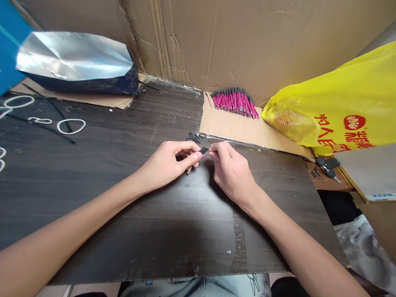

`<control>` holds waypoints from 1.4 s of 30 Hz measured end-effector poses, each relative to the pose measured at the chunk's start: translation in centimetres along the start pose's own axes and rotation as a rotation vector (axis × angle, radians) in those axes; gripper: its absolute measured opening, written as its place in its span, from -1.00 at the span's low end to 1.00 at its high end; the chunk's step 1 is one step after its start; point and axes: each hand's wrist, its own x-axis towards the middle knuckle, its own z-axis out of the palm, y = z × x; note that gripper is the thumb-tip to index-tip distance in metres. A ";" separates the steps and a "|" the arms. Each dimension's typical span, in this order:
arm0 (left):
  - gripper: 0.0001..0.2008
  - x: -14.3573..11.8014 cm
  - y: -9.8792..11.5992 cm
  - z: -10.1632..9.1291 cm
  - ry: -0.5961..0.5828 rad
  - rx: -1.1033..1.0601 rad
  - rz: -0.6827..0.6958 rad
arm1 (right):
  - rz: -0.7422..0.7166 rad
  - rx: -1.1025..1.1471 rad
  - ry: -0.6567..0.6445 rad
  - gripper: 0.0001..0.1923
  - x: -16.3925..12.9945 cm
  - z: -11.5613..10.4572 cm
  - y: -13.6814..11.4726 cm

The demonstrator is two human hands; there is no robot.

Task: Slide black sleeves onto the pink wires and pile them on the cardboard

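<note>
My left hand (168, 163) pinches a few short black tube pieces (203, 150) between thumb and forefinger, over the dark wooden table (123, 198). My right hand (230, 167) meets it from the right, fingertips closed on a thin pink wire (208, 154) whose end touches the black pieces. A few loose black tube pieces (193, 136) lie just beyond my hands. A bundle of pink wires with black ends (235, 101) lies on a cardboard sheet (241, 126) further back.
Cardboard walls (216, 37) close off the back. A silver and dark foil bag (77, 62) sits at the far left, a yellow plastic bag (340, 103) at the right. Keys (328, 167) lie near the right edge. White rings (71, 126) and black strands lie at left.
</note>
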 end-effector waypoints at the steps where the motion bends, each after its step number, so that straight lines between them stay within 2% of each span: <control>1: -0.78 0.0 0.1 0.1 -0.013 -0.044 -0.008 | 0.000 0.037 0.019 -0.83 0.0 0.0 0.0; 5: -0.77 0.0 0.2 -0.1 -0.030 -0.081 -0.024 | 0.057 0.305 0.071 -0.87 0.1 -0.2 0.0; 10: -0.75 0.4 -0.1 -0.6 0.033 -0.019 -0.006 | 0.228 0.567 0.089 -0.86 0.0 -0.1 0.3; 16: -0.75 0.5 -0.4 -0.7 0.038 0.007 -0.027 | 0.219 0.735 0.088 -0.81 -0.1 0.5 0.2; 22: -0.74 0.4 -0.4 -0.5 0.045 0.096 -0.036 | 0.169 0.665 0.076 -0.82 -0.3 0.5 0.2; 27: -0.78 0.0 0.2 -0.3 0.073 0.263 -0.021 | -0.001 0.304 -0.022 -0.78 -0.2 -0.1 0.8; 29: -0.78 -0.1 0.3 -0.3 0.067 0.286 -0.017 | -0.020 0.251 -0.055 -0.76 -0.1 -0.3 1.0; 36: -0.78 -0.1 0.3 -0.4 0.025 0.293 -0.032 | 0.006 0.414 -0.041 -0.77 -0.3 0.0 0.8; 42: -0.74 -0.1 0.1 -0.5 0.069 0.248 -0.062 | 0.200 0.578 0.023 -0.82 -0.2 0.2 0.5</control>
